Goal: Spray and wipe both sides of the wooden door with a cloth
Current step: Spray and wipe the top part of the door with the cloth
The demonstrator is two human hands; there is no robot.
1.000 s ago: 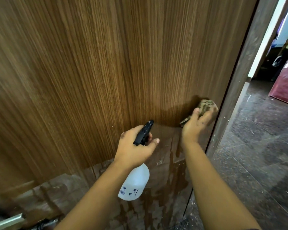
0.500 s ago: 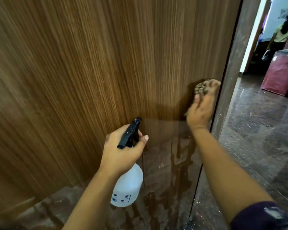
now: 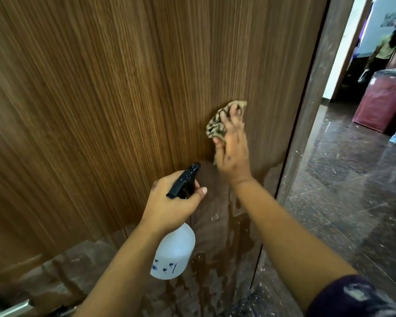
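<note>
The right hand (image 3: pixel 232 154) bunches the soft, limp tan cloth (image 3: pixel 220 124) against the stiff brown wooden door (image 3: pixel 124 99), while the left hand (image 3: pixel 172 207) grips the light-looking white plastic spray bottle (image 3: pixel 173 255) by its neck.

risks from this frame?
1. Wet streaks run down the door below the cloth; they may dry as marks if the right hand misses them.
2. Runoff heads toward the glossy floor: slip hazard.
3. The bottle in the left hand points at the door; a stray squeeze rewets it.
</note>
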